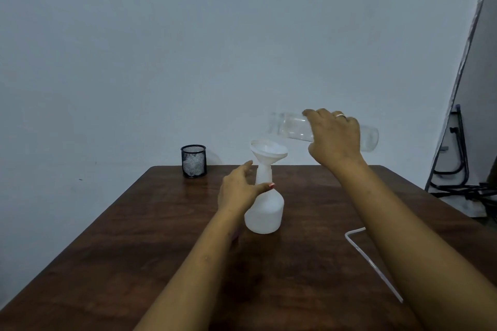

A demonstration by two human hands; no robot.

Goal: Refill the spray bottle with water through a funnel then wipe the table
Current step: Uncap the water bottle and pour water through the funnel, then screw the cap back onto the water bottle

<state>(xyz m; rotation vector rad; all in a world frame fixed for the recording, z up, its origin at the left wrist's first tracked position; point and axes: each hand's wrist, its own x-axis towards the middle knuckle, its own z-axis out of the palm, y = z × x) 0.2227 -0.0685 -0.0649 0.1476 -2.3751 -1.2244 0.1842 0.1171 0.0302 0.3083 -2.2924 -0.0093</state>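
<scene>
A white spray bottle without its spray head stands upright near the middle of the brown table. A white funnel sits in its neck. My left hand holds the bottle's neck between thumb and fingers. My right hand grips a clear glass jar, tipped on its side above and right of the funnel, mouth toward the funnel. No water stream is visible. The jar looks nearly empty.
A black mesh cup with something white inside stands at the table's far left edge by the wall. A thin white tube lies on the table at the right. Dark metal frames lean beside the table at far right.
</scene>
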